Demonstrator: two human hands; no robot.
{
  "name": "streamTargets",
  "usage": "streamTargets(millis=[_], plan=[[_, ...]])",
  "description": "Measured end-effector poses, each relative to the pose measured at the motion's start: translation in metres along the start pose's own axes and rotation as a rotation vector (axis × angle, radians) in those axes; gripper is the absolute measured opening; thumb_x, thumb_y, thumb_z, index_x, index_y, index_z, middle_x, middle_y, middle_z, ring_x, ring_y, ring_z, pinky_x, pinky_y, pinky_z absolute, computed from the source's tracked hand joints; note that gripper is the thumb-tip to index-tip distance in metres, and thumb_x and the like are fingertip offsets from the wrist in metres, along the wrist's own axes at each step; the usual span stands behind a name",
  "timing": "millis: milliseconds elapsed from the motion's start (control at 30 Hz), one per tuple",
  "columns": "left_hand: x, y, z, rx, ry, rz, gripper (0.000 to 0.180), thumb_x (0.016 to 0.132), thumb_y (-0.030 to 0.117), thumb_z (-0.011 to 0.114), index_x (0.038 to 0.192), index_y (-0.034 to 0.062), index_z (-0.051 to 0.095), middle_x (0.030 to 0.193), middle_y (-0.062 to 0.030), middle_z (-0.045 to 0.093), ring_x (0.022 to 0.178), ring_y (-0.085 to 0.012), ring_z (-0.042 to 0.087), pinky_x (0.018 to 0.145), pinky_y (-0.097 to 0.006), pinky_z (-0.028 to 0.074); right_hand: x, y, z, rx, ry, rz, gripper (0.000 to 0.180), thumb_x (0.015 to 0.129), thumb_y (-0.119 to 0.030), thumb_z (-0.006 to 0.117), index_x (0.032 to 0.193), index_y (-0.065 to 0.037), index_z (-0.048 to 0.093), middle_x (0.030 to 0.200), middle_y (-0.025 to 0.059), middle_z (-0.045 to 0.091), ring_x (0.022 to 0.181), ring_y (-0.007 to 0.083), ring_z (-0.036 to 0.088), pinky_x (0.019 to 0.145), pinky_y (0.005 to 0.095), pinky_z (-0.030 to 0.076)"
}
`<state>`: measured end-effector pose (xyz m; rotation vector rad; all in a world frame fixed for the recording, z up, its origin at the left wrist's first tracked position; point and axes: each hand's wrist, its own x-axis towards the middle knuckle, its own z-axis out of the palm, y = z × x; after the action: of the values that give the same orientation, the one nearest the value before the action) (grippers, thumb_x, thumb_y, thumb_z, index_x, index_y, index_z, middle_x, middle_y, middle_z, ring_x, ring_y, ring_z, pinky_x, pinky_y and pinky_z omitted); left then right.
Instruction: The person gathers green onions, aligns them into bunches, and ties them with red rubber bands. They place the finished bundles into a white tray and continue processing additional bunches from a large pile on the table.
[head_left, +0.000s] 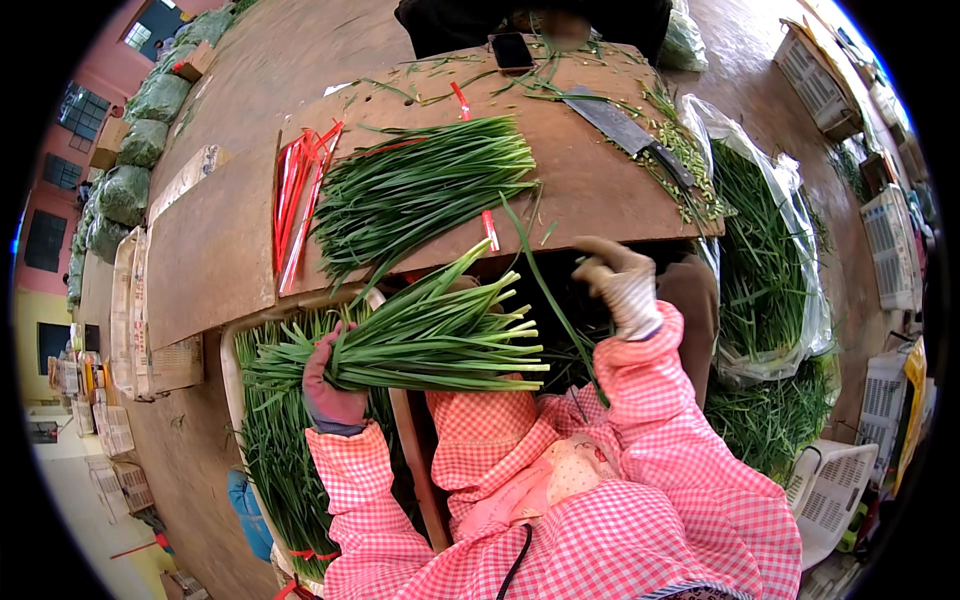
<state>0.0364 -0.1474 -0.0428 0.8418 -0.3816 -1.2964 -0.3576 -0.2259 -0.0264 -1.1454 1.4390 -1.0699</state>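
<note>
Brown floor [300, 50]; one brown table [590, 205]; one crate [376, 299]; held bunch [440, 345] partly over crate, long dark-green leaves, pale ends; one bunch on table [430, 185]; two gloved hands: left hand [335, 385] gripping held bunch, right hand [620, 285] blurred, fingers loosely parted; one knife [615, 122]; one phone [511, 52]

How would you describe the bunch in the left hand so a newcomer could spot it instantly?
Find the brown tabletop, then look just this side of its near edge. There the left hand grips a bunch of green stalks, pale ends pointing right. Unlike the pile lying on the tabletop, this bunch is hand-held.
</note>
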Motion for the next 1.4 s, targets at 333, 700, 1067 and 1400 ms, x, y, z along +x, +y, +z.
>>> streamTargets(millis=[333, 700, 1067, 1400], plan=[[-0.007, 0.008, 0.027, 0.055, -0.029, 0.005, 0.03, 0.086, 0.018, 0.053, 0.108, -0.0023, 0.059, 0.12, -0.0187, 0.057, 0.115, -0.0298, 0.053, 0.1, -0.045, 0.042, -0.083, 0.162, 0.059, -1.393, -0.961, -0.537, 0.032, 0.081, -0.016, 0.056, 0.111, -0.007, 0.064, 0.101, 0.0093, 0.066, 0.094, 0.0255, 0.062, 0.084, 0.0364, 0.05], [-0.015, 0.019, 0.125, 0.14, -0.271, 0.123, 0.023, 0.086, 0.015, 0.053, 0.099, -0.0032, 0.055, 0.108, -0.0201, 0.055, 0.107, -0.0301, 0.053, 0.1, -0.042, 0.041, -0.004, -0.084, 0.032, -0.352, -0.191, -0.538, 0.075, 0.059, -0.015, 0.083, 0.126, -0.004, 0.052, 0.112, 0.0174, 0.062, 0.103, 0.0257, 0.061, 0.088, 0.0343, 0.049], [-0.003, -0.03, 0.261, 0.053, -0.713, 0.232, 0.063, 0.083, 0.026, 0.065, 0.134, -0.0019, 0.04, 0.131, -0.0131, 0.048, 0.121, -0.022, 0.045, 0.102, -0.036, 0.036, 0.003, -0.096, 0.033, 0.175, -0.158, -0.292, 0.047, 0.072, -0.006, 0.069, 0.117, -0.002, 0.058, 0.074, 0.0041, 0.065, 0.065, 0.009, 0.061, 0.059, 0.0252, 0.051], [0.018, -0.154, 0.18, 0.277, -0.611, -0.438, 0.071, 0.092, 0.054, 0.043, 0.141, 0.0052, 0.031, 0.137, -0.0132, 0.045, 0.125, -0.0255, 0.044, 0.109, -0.04, 0.031, 0.023, -0.097, -0.03, 0.565, -0.036, -0.13, 0.044, 0.068, -0.009, 0.069, 0.108, 0.007, 0.06, 0.069, 0.0101, 0.063, 0.055, 0.0177, 0.062, 0.051, 0.0294, 0.051]])
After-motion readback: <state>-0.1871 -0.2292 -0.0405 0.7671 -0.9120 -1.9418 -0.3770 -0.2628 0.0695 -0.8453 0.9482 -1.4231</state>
